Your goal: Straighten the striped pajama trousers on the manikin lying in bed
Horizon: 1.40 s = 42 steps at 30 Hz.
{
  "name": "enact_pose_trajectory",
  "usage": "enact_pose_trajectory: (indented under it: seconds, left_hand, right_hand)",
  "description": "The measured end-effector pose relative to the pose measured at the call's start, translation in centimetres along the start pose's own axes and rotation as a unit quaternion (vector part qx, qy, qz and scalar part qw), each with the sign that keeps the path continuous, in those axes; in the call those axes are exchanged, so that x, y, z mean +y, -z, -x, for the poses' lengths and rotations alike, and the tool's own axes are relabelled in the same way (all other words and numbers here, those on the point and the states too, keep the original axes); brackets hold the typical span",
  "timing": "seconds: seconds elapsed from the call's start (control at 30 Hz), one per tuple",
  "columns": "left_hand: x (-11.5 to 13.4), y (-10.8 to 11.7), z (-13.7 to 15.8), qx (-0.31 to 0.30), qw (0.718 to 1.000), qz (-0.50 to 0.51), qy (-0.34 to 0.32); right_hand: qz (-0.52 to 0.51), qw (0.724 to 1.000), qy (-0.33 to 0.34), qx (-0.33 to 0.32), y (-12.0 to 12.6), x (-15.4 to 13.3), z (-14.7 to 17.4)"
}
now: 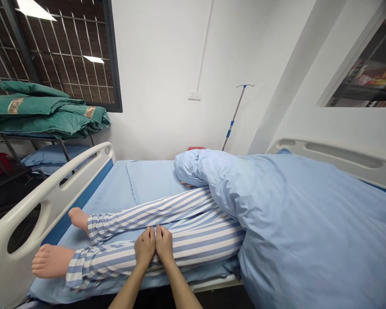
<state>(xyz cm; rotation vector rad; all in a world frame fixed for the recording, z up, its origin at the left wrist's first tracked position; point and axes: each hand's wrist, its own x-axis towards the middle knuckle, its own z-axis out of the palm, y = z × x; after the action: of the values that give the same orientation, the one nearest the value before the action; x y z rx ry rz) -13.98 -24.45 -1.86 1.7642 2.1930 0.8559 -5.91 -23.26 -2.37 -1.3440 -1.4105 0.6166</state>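
1. The left bare hand (144, 246) and the right bare hand (164, 244) rested side by side on the nearer leg of the blue-and-white striped cloth trousers (209, 240).
2. The fingers of both hands were curled closed; whether they grasped the cloth, I could not tell.
3. These trousers lay on the light-blue cloth bed sheet (152, 174), with their upper part under the puffy light-blue fabric quilt (283, 214).

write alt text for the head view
The wearer's curled left hand and right hand sit side by side at the nearer leg of a barefoot figure in blue-and-white striped trousers on a hospital bed. A light-blue duvet hides most of the upper body.
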Motion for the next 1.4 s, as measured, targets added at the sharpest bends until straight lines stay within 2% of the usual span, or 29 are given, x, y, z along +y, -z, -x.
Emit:
enact_pose_trajectory:
  seconds: [0.17, 0.27, 0.37, 0.5, 0.6, 0.67, 0.73, 0.87, 1.07, 1.27, 1.4]
  left_hand:
    - [0.5, 0.9, 0.1, -0.019, 0.999, 0.031, -0.001]
    - [1.7, 2.0, -0.7, 0.032, 0.990, 0.127, 0.046]
    - [3.9, 3.1, -1.8, 0.093, 0.965, 0.230, 0.082]
    - [5.7, 2.6, -2.1, 0.083, 0.948, 0.297, 0.077]
    - [4.7, 0.7, -1.0, 0.042, 0.969, 0.236, 0.061]
    - [3.6, -0.6, -0.2, 0.015, 0.987, 0.159, 0.004]
    - [2.8, -1.4, 0.2, 0.003, 0.994, 0.103, -0.038]
    - [2.6, -1.7, 0.2, -0.005, 0.997, 0.059, -0.041]
    - [2.9, -0.9, 0.2, -0.016, 0.995, 0.094, -0.016]
    - [3.1, -0.6, 0.4, -0.021, 0.993, 0.107, -0.045]
    - [3.3, -0.6, 0.5, -0.023, 0.995, 0.090, -0.036]
  right_hand:
    - [-0.030, 0.999, -0.012, 0.028, 0.4, -0.1, -0.5]
    - [-0.044, 0.998, -0.019, 0.026, 0.4, -0.1, -0.5]
    - [-0.068, 0.997, -0.032, 0.020, 0.3, -0.1, -0.6]
    - [-0.101, 0.994, -0.045, 0.011, 0.4, -0.1, -0.7]
    - [-0.124, 0.990, -0.069, 0.015, 0.6, -0.1, -0.8]
    - [-0.139, 0.986, -0.088, 0.031, 0.8, -0.2, -0.8]
    - [-0.152, 0.983, -0.098, 0.041, 0.9, -0.2, -0.9]
    - [-0.149, 0.982, -0.104, 0.045, 0.9, -0.2, -0.9]
    - [-0.098, 0.991, -0.088, 0.003, 1.5, -0.7, -1.6]
    - [-0.022, 0.999, 0.009, -0.024, 4.6, -2.2, -3.5]
    - [0.020, 0.999, 0.039, -0.032, 5.4, -1.0, -2.7]
